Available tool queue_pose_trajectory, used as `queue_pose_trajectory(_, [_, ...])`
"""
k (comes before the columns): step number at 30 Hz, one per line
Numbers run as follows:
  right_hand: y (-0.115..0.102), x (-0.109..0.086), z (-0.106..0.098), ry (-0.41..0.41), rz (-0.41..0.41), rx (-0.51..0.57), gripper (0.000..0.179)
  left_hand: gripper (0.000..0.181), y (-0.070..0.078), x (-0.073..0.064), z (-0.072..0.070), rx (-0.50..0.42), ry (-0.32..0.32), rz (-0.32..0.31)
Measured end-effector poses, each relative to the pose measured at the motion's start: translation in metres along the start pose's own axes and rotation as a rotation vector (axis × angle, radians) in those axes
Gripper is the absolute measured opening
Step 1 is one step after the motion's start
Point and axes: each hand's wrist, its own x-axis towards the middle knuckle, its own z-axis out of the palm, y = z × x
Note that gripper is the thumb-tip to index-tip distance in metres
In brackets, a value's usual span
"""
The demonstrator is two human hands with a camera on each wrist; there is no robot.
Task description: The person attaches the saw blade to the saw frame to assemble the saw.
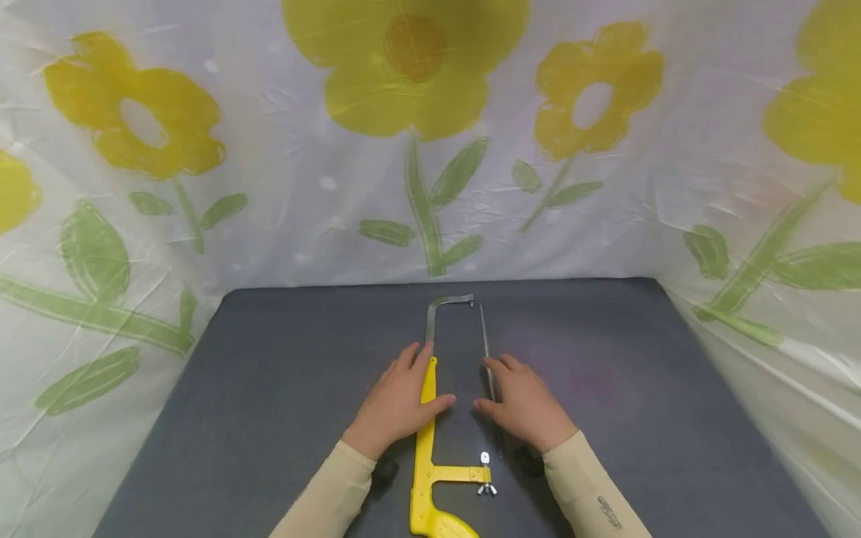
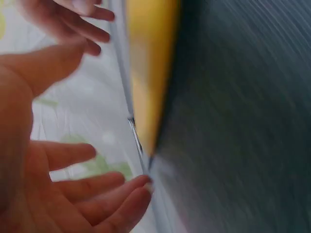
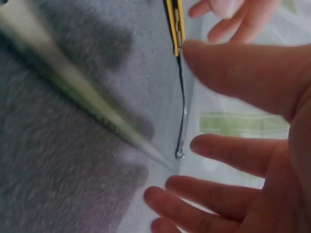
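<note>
A hacksaw frame with a yellow body (image 1: 422,457) and a bent silver front arm (image 1: 431,320) lies lengthwise on the dark table. Its wing nut (image 1: 487,489) hangs at the end of a short yellow crosspiece. Apart from the frame, a thin saw blade (image 1: 483,329) lies to its right, roughly parallel. My left hand (image 1: 395,402) is spread over the upper yellow part, fingers relaxed and thumb out across it. Over the blade's middle, my right hand (image 1: 530,403) hovers with loose fingers. Close up, the right wrist view shows the blade (image 3: 92,97) below the fingers.
The dark grey table (image 1: 289,359) reaches back to a white curtain (image 1: 282,224) printed with yellow flowers. That curtain also hangs along both sides. The yellow handle (image 1: 447,525) runs to the bottom edge of the head view.
</note>
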Motion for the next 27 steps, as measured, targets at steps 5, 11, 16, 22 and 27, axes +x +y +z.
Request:
queue_pose_trajectory(5, [-0.007, 0.005, 0.002, 0.027, 0.01, 0.013, 0.068, 0.087, 0.012, 0.003, 0.005, -0.024, 0.038, -0.046])
queue_pose_trajectory(11, [-0.005, 0.013, 0.005, 0.041, 0.078, -0.012, 0.051, 0.08, 0.016, 0.002, 0.011, -0.062, 0.051, -0.147])
queue_pose_trajectory(16, [-0.004, 0.016, 0.005, 0.023, 0.119, -0.017, 0.038, 0.078, 0.018, -0.001, 0.014, -0.096, 0.045, -0.166])
queue_pose_trajectory(22, [-0.002, 0.016, 0.006, 0.046, 0.177, 0.005, 0.038, 0.078, 0.02, -0.003, 0.015, -0.093, 0.055, -0.169])
queue_pose_trajectory(27, [0.0, 0.016, 0.012, 0.075, 0.197, -0.014, 0.046, 0.076, 0.023, -0.005, 0.015, -0.045, 0.06, -0.174])
